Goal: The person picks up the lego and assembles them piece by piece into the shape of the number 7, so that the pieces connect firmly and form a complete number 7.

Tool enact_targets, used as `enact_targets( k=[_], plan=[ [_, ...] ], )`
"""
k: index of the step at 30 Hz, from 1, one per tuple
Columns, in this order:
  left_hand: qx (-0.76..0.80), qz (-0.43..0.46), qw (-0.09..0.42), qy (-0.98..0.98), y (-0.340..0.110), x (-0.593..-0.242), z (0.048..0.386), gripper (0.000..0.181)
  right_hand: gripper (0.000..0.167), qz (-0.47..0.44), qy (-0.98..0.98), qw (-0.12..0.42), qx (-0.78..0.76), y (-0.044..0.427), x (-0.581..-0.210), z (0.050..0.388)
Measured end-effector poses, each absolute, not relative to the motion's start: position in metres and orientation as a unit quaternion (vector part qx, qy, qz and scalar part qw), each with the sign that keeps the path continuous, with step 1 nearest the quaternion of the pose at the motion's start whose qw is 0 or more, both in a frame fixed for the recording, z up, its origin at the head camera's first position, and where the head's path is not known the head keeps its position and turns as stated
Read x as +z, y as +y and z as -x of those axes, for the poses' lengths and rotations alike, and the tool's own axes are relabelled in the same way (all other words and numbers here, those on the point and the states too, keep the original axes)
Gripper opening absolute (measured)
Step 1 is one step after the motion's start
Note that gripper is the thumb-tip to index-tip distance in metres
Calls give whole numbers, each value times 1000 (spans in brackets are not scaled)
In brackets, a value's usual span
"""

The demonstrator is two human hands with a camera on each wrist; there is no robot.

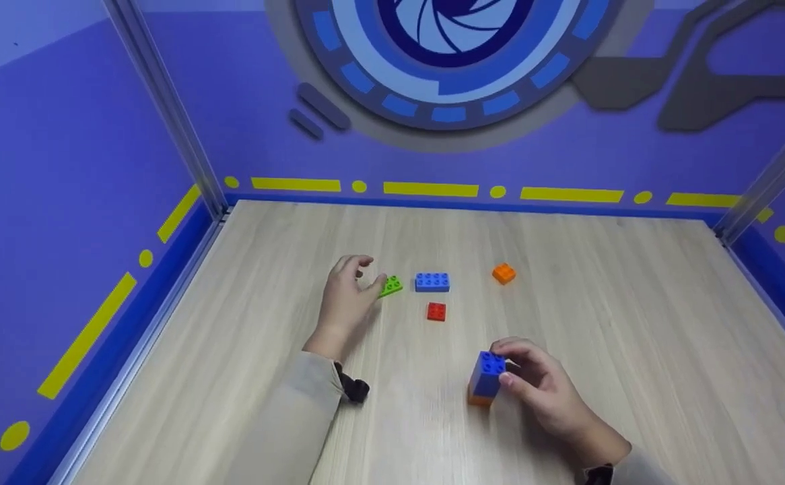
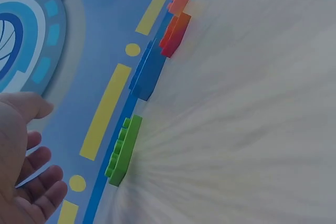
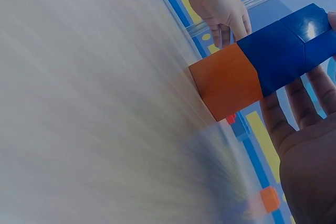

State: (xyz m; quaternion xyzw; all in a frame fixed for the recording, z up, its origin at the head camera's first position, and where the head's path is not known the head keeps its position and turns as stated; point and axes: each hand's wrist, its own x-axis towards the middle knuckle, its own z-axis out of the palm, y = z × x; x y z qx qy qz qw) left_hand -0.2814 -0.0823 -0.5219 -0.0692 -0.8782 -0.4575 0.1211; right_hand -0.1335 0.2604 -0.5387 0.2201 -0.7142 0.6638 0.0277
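Note:
My right hand (image 1: 549,394) pinches a stack of building bricks at its upper part, thumb on the near side and fingers behind. The stack has blue bricks (image 3: 275,53) on top of an orange brick (image 3: 228,82) and stands upright on the table. My left hand (image 1: 347,303) hovers beside a flat green brick (image 1: 392,285), its fingers loosely bent and holding nothing. In the left wrist view a gap shows between that hand (image 2: 29,166) and the green brick (image 2: 124,150). Part of the green brick is hidden behind the thumb in the head view.
Right of the green brick lies a lighter blue brick (image 1: 432,283), with a small red brick (image 1: 436,312) in front of it. Another orange brick (image 1: 503,273) lies farther right. Blue printed walls (image 1: 433,165) bound the wooden table (image 1: 601,289) at the back and sides.

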Motion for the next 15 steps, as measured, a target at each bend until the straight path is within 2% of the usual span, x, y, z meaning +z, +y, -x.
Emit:
enact_targets(
  k=[10,15],
  plan=[
    [-340,54,71,-936,-85,-535,283,54,28,-167,-732,8,661,257,-534,129],
    [-304,60,60,-949,-86,-538,283,43,27,-160,-739,-2,654,257,-533,129]
  ],
)
